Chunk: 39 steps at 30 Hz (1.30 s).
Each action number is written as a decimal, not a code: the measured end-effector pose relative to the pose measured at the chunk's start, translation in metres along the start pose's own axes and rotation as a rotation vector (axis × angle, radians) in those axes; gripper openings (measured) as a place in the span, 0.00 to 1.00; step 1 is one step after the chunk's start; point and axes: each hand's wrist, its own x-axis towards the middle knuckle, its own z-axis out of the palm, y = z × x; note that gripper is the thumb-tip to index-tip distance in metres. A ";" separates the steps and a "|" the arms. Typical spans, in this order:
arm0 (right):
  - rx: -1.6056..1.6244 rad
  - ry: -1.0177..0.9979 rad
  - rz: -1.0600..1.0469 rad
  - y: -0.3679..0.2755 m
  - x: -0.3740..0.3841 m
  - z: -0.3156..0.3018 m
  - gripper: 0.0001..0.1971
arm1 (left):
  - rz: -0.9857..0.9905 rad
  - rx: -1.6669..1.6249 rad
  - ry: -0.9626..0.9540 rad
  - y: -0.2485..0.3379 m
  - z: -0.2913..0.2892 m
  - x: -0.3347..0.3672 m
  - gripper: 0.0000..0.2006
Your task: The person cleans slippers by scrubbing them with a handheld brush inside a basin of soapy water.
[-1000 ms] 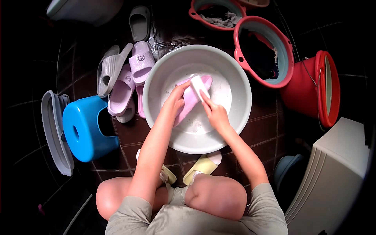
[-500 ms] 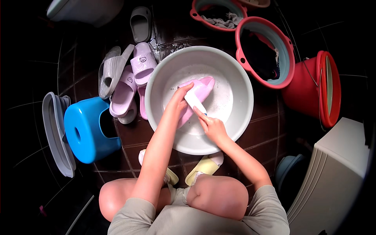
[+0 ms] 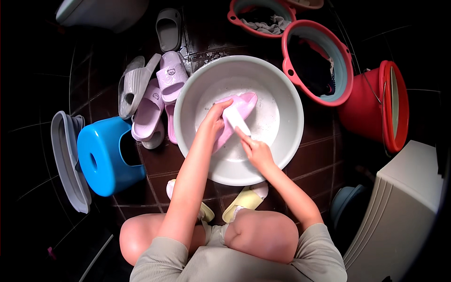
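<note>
A pink slipper (image 3: 246,103) is held tilted inside a large pale grey basin (image 3: 287,126), above cloudy, whitish water. My left hand (image 3: 216,116) grips the slipper from its left side, the thumb lying over the top edge. In my right hand (image 3: 257,152) is a white scrubbing brush (image 3: 236,120), pressed against the slipper near my left fingers. Its bristles are hidden underneath. Both forearms reach over the basin's near rim.
Left of the basin lie several lilac slippers (image 3: 147,115) and grey slippers (image 3: 136,89), beside a blue stool (image 3: 96,155). To the right stand a red-rimmed folding basin (image 3: 345,77) with dark clothes and a red bucket (image 3: 359,110). A beige cabinet-like box (image 3: 390,202) is at lower right.
The brush has shifted slightly to the right across the slipper and tilts a little differently. My left hand and the slipper hold nearly the same place.
</note>
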 end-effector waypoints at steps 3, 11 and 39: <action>-0.016 -0.043 -0.015 0.011 0.003 -0.009 0.24 | -0.032 0.031 0.017 0.003 0.003 -0.003 0.14; -0.057 -0.130 -0.035 0.001 -0.013 0.002 0.24 | 0.003 0.023 -0.016 -0.003 -0.006 -0.001 0.14; -0.185 -0.232 -0.243 0.019 -0.006 -0.014 0.23 | -0.022 0.014 -0.136 0.006 -0.022 0.008 0.16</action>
